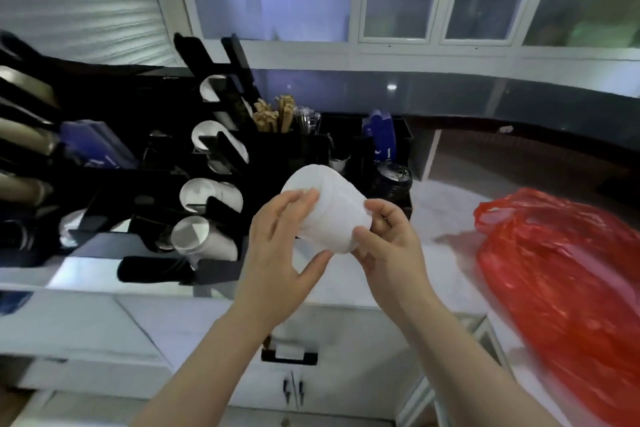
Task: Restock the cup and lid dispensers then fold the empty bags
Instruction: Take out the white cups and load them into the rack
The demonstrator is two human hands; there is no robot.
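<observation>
White translucent stack of lids [325, 208], ribbed, tilted, clasped between both hands [332, 246].

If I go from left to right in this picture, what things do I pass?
Black cup dispenser rack → left hand → white stack of lids → right hand → red plastic bag.
</observation>
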